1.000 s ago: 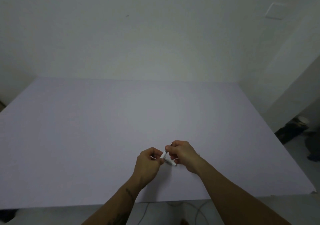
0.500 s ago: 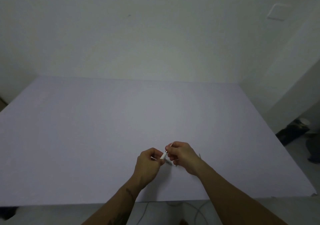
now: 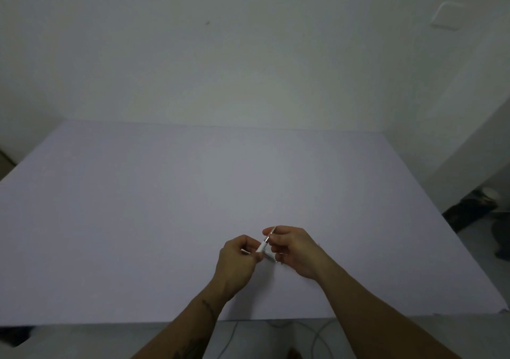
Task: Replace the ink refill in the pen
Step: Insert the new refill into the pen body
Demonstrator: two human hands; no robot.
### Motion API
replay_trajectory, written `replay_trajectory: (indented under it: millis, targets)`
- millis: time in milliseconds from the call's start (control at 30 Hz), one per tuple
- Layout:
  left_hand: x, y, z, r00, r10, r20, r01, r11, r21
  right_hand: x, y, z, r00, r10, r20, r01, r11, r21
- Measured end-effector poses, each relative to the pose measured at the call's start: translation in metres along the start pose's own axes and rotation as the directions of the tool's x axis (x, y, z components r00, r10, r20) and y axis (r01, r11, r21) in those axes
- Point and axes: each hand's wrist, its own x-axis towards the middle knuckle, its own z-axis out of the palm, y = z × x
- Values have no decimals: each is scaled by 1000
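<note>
Both hands are closed on the white pen [image 3: 264, 243]: the left hand [image 3: 237, 259] pinches its lower end, the right hand [image 3: 296, 251] its upper end, just above the counter [image 3: 138, 220].

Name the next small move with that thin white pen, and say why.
Probably twist the two ends apart. Left hand and right hand each pinch one end of the thin white pen, held above the pale lilac table; no separated part is clearly visible.
</note>
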Motion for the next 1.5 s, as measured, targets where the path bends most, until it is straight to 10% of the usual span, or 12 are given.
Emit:
replay_trajectory:
  millis: [1500]
  targets:
    - [19, -8, -6, 999, -34, -5, 34, 999, -17, 16, -5, 18, 991, -41, -125, 24, 991, -132]
